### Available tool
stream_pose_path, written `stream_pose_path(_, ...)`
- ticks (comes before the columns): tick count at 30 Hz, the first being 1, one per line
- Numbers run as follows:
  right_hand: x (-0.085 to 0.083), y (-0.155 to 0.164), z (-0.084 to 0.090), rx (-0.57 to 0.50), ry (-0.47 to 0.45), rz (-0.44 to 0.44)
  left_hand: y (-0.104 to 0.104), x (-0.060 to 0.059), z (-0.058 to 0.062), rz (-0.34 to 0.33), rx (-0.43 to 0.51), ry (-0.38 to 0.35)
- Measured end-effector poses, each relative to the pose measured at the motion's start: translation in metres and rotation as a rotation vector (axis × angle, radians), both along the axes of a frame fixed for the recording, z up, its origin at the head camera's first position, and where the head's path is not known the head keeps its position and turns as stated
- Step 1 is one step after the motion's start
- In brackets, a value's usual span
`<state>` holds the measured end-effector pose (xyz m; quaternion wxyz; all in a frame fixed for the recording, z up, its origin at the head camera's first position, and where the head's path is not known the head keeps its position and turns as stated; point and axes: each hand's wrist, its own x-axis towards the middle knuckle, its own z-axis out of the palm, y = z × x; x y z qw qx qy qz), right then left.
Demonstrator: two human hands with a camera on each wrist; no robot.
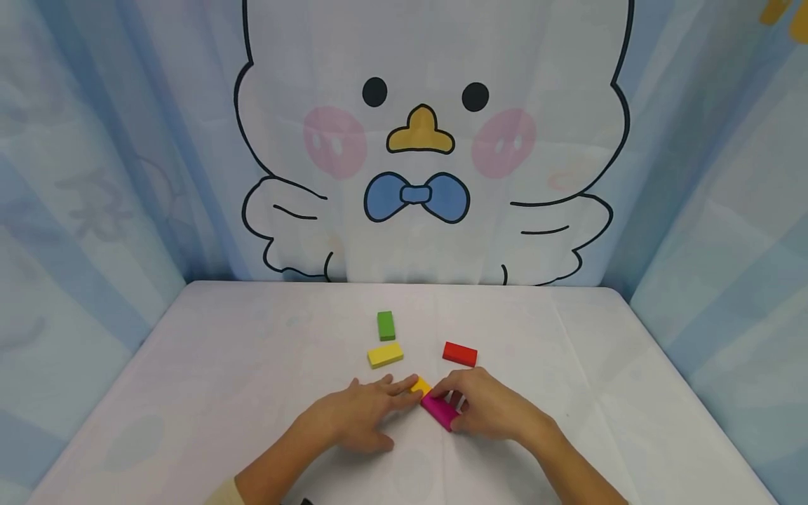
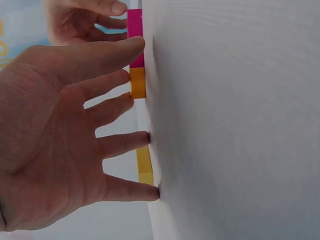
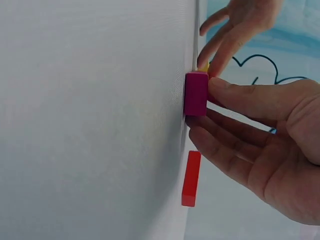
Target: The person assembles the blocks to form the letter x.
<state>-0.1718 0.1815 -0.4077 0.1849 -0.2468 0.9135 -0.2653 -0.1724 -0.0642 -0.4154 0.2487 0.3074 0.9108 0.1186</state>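
From my end of the feed, I have the magenta block (image 1: 441, 412) on the desk (image 1: 189, 393) between the hands, pinched between the thumb and curled fingers of the right hand (image 1: 492, 407). Its end away from that thumb meets the orange block (image 1: 421, 386), which sits at the left hand's fingertips, partly covered by them in my head view. My right wrist view hides most of the orange block behind the magenta one, and I can't tell which block the yellowish sliver there belongs to.

The left hand (image 1: 366, 414) is wide open, fingers straight and spread, gripping nothing; two fingertips touch the orange block, and its thumb points off to the side. In my left wrist view that thumb crosses in front of the magenta block.

Just beyond the left hand lies the yellow block (image 1: 385, 355), with the green block (image 1: 386, 326) behind it. The red block (image 1: 460, 354) lies just beyond the right hand. Beside the left forearm, a dark object (image 1: 306, 501) is cut off; I can't make it out.
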Motion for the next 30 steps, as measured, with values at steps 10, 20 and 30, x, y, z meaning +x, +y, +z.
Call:
stream_pose_path(10,-0.002,0.005,0.001,-0.015,0.012,0.024,-0.006,-0.002,0.001,0.001,0.049,-0.033)
stream_pose_path(20,-0.003,0.011,0.001,0.016,0.058,0.169,-0.017,-0.01,0.004,0.004,0.107,-0.025)
stream_pose_path(30,-0.004,0.011,-0.004,0.027,-0.002,0.219,-0.023,-0.016,0.009,-0.006,0.118,0.005)
